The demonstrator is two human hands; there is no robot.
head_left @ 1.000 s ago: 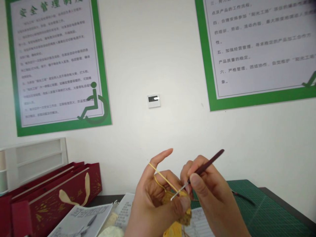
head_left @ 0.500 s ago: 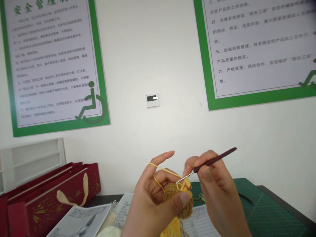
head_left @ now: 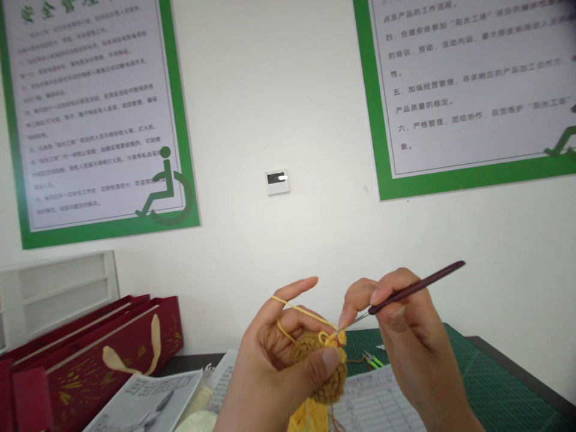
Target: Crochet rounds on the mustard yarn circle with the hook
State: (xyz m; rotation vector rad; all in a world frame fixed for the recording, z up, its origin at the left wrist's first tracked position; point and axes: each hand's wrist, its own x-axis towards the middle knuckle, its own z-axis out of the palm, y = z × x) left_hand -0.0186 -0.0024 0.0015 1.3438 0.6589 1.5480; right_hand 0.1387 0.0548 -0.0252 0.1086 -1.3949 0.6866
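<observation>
My left hand (head_left: 279, 366) pinches a round brown and yellow crochet piece (head_left: 330, 387) between thumb and fingers. Its index finger is raised, and yellow yarn (head_left: 301, 309) runs from that finger down to the stitches. In my right hand (head_left: 409, 342) is a crochet hook (head_left: 418, 287) with a dark purple handle, held like a pencil. The hook's metal tip lies at the yellow stitches on the top edge of the piece, with a yellow loop around it. Below the piece hangs more yellow material (head_left: 310, 415), partly hidden by my left hand.
Dark red gift bags (head_left: 117, 360) lie at the left, beside printed sheets (head_left: 148, 399). A green cutting mat (head_left: 490, 366) covers the right of the table, with green-handled snips (head_left: 374, 360) on it. A printed form (head_left: 373, 399) lies under my hands. Green-framed posters (head_left: 380, 192) hang on the wall.
My right hand has moved right and slightly up, drawing the hook back so its tip sits nearer the stitches. The snips now show more. My left hand has barely shifted.
</observation>
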